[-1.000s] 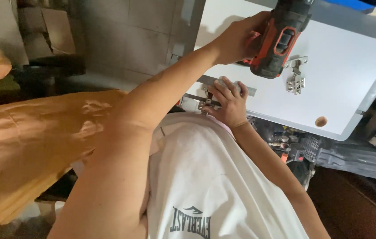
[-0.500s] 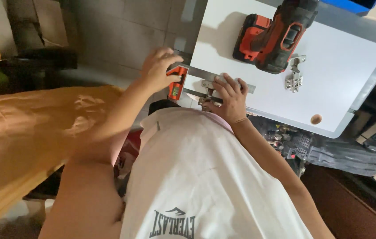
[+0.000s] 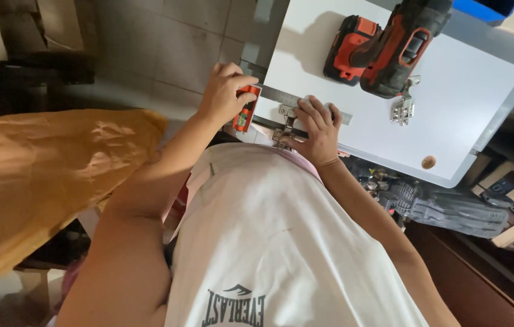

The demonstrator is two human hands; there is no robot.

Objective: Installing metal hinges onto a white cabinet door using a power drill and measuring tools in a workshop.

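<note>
Left hand (image 3: 225,94) grips the square's (image 3: 246,109) orange stock at the panel's (image 3: 462,91) 9 o'clock edge; right hand (image 3: 317,124) pins the blade and hinge (image 3: 284,127) flat. Light pressure could let the square skew, and the hinge would probably seat crooked. Drill (image 3: 390,48) at 12 sits near the panel edge; a bump could likely tip it off.

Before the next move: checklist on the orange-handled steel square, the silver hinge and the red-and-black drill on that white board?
1. Left hand grips orange square handle at the edge of the white board: ok.
2. Steel ruler blade lies flat on the board: ok.
3. Right hand presses down on silver metal hinge: ok.
4. Hinge lined up with blade: cannot tell, fingers cover it.
5. Red-and-black cordless drill lies apart from both hands: ok.
6. Spare silver hinge beside the drill: ok.
</note>
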